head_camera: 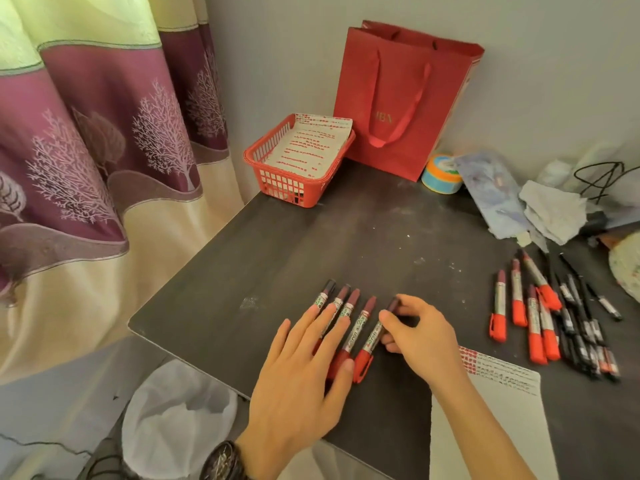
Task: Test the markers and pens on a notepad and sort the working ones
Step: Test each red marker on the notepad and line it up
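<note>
Five red-capped, white-barrelled markers (360,318) lie side by side on the dark grey bench (277,254). The left hand (304,368) rests straight, spread fingers (322,327) across the leftmost ones. At their 3 o'clock, the right hand (422,337) pinches the rightmost marker (371,340) with curled fingers. A white notepad (502,403) lies at 5 o'clock.
</note>
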